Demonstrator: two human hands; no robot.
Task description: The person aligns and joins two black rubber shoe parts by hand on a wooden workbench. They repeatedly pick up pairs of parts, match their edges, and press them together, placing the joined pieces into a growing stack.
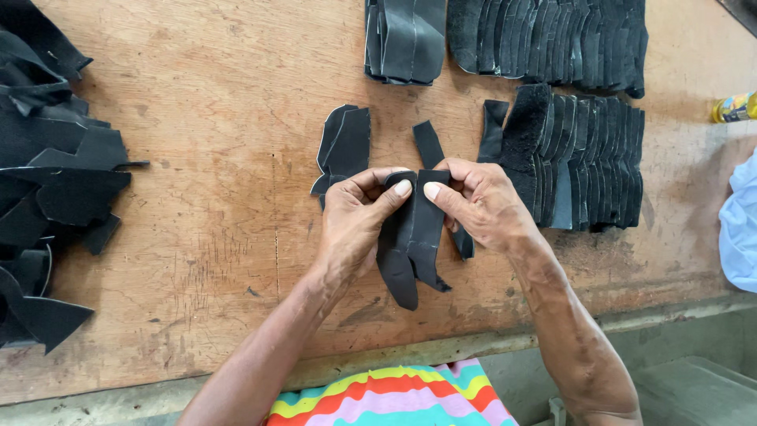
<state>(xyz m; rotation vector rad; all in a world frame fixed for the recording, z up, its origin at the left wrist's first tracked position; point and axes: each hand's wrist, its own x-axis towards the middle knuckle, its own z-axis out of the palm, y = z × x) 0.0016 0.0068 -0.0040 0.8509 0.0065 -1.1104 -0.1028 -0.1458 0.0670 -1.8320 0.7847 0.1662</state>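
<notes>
Both hands hold a pair of black cut leather pieces above the wooden table. My left hand pinches their top left edge with thumb and fingers. My right hand pinches the top right edge, thumb pressed on the front. The pieces hang down toward me, overlapping. A narrow black strip lies on the table just beyond my fingers.
A small stack of black pieces lies left of the strip. Fanned rows of black pieces sit to the right and along the far edge. A loose heap covers the left. A yellow bottle and white cloth lie at right.
</notes>
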